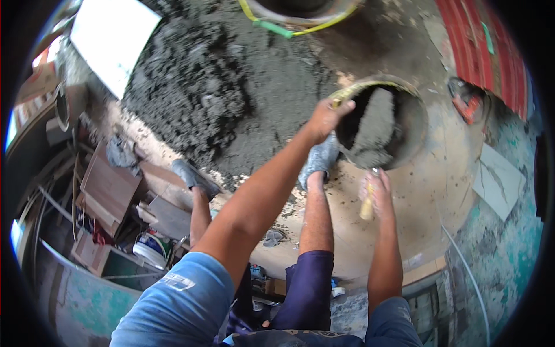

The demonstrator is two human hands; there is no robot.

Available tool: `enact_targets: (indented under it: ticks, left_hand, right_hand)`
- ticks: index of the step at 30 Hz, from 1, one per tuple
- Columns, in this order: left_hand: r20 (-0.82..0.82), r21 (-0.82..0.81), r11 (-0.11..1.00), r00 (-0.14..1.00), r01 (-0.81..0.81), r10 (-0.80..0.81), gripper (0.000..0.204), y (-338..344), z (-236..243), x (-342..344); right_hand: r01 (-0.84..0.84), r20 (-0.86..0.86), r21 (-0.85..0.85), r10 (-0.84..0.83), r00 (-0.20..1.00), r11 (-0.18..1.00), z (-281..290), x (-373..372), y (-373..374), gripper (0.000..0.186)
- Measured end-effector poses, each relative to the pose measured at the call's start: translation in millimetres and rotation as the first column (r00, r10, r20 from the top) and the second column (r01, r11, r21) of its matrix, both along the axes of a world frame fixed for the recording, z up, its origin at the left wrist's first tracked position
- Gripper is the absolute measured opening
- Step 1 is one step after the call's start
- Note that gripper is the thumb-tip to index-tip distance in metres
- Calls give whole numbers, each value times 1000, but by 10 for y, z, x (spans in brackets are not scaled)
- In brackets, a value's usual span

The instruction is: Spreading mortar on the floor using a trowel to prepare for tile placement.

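Note:
My left hand point(328, 120) is closed on the left rim of a round bucket point(415, 136), its thumb lying over the edge. A yellowish handle runs along that rim. In my right hand point(378, 195) is a trowel point(366, 208), gripped by its light wooden handle near the bucket's close side. Grey wet mortar point(376, 124) covers the blade, which reaches over the bucket's dark opening. How much the bucket holds cannot be made out. Left of it, a large heap of wet mortar point(196, 92) spreads over the floor.
Another bucket point(309, 23) with a yellow-green handle stands at the far edge. Red corrugated sheet point(483, 49), an orange tool point(464, 104) and a marbled tile point(498, 182) lie right. A white panel point(113, 43) and wooden boards point(110, 185) are left. My shoe point(319, 160) is beside the bucket.

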State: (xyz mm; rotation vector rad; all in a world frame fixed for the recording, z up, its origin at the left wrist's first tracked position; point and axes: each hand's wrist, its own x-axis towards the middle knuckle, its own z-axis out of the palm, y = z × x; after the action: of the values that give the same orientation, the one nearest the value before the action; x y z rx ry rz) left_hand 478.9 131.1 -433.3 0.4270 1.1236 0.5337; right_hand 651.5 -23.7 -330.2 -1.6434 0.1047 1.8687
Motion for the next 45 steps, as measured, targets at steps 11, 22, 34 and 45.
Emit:
enact_targets:
  ticks: [11,22,34,45]
  left_hand:
    - [-183,-211,959,957,188,-227,80,-1581,1110,-2976]
    - [-647,-404,737,400,542,-649,80,-3204,2458,-4625]
    - [-525,-665,625,340,408,-780,94,-3571,2704,-4402]
    - [-517,-660,646,393,384,-761,95,-3705,2667,-4581]
  right_hand:
    - [-233,290,294,145,946,927,1177,-1396,126,21]
    - [-738,902,-175,407,145,651,-1696,-3425,518,29]
    - [69,-89,-105,-78,993,992,-1135,-3808,312,41]
    - [-647,95,-65,650,754,760,-1351,-4550,1510,39]
